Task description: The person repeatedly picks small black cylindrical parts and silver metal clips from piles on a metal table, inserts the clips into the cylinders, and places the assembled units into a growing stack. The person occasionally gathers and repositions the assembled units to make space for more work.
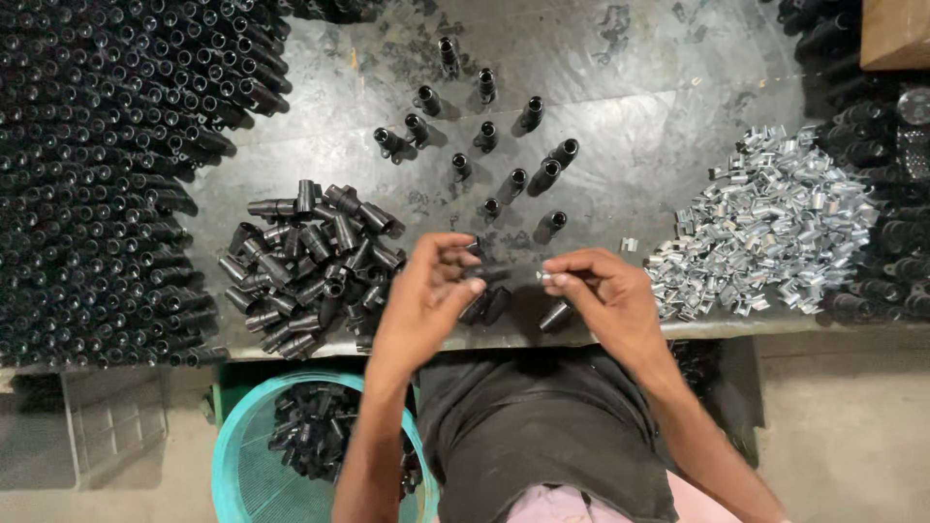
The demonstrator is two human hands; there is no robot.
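Observation:
My left hand [426,291] is raised over the near edge of the dark metal table [659,116], its fingers curled around a short black tube [475,274]. My right hand [601,295] faces it and pinches a small silver metal clip [544,278] between thumb and fingertips. The clip's tip is a little to the right of the tube's end. Two or three more black tubes [489,305] lie on the table right under my hands. A loose heap of black tubes [310,257] lies left of my left hand.
A pile of silver clips [765,223] lies on the right. Several black tubes [484,136] stand upright in the table's middle. Dense rows of upright tubes [97,174] fill the left side. A teal basket [242,455] below holds more tubes. A cardboard box [896,29] sits top right.

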